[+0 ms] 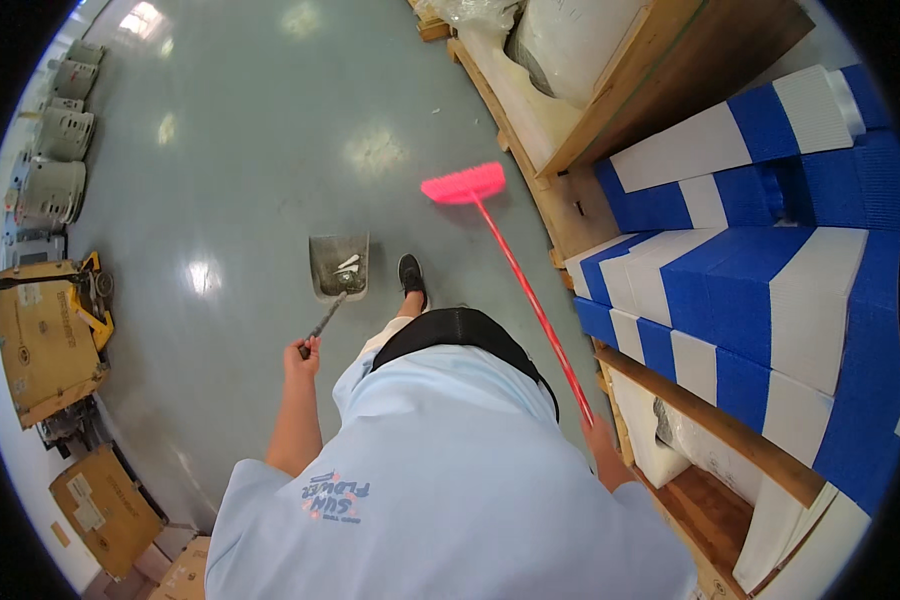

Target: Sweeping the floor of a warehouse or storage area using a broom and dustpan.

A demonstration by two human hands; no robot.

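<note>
My left hand (pixel 303 355) is closed round the dark handle of a grey dustpan (pixel 326 255). Several white scraps (pixel 347 265) lie in the pan, near the foot of its handle. On my right side, my right hand (pixel 598 435) grips the upper end of a red broom handle. The pink bristle head of the broom (pixel 465 184) is ahead and to the right, apart from the dustpan. One of my feet, in a black shoe (pixel 412 277), stands just right of the pan.
Blue and white boxes (pixel 730 280) are stacked along the right, near wooden pallets and crates (pixel 620 90) holding wrapped goods. Cardboard boxes (pixel 45 340), a yellow pallet-jack-like tool (pixel 92 300) and white drums (pixel 52 190) line the left. Small white bits (pixel 436 110) lie on the grey floor ahead.
</note>
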